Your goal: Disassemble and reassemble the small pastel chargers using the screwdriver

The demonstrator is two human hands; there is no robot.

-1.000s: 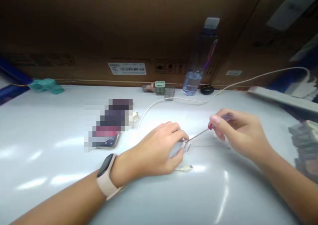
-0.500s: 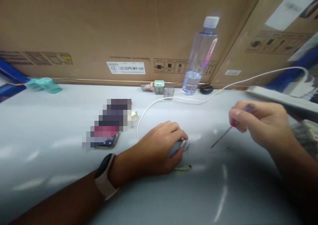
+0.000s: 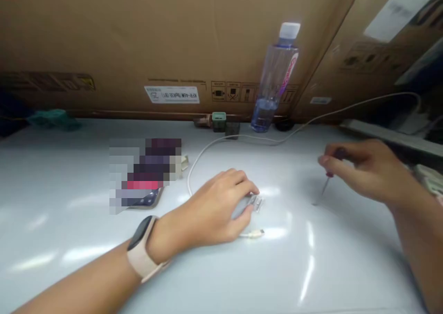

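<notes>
My left hand (image 3: 221, 203), with a watch on its wrist, lies on the white table (image 3: 69, 240) with its fingers closed on a small metal part (image 3: 256, 203). The free plug of a white cable (image 3: 258, 233) lies just in front of that hand. My right hand (image 3: 367, 168) hovers to the right, pinching a small screwdriver (image 3: 325, 184) with a red collar. Its thin blade points down towards the table, well apart from the metal part.
A phone (image 3: 147, 198) lies left of my left hand. The white cable (image 3: 311, 120) runs back to the right. A water bottle (image 3: 275, 81), small green and grey boxes (image 3: 221, 120) and cardboard boxes (image 3: 138, 41) stand at the back. Stacked items (image 3: 429, 178) sit far right.
My right hand drew the screwdriver away from the metal part to the right, and its blade swung from slanting left to pointing down. My left hand stayed on the part.
</notes>
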